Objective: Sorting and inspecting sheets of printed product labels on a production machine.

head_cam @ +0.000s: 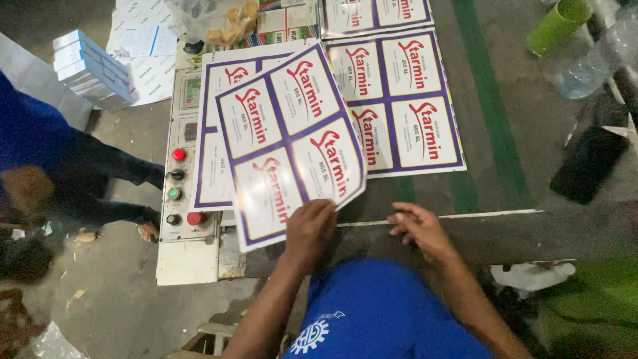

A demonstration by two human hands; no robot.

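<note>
The left hand [310, 226] pinches the lower edge of a glossy white label sheet with purple borders and red script [290, 143], thumb under and fingers pressed together on top; the sheet sits at centre frame, lifted and tilted over a similar sheet on the pale control panel with red and green buttons [181, 193]. Held by one edge only, it could sag, crease or slip off the stack. Its long axis runs from lower left to upper right, top edge pointing toward the upper frame. The right hand [419, 229] rests loosely spread and empty on the dark worktable [492, 233], below another printed sheet [399, 100].
</note>
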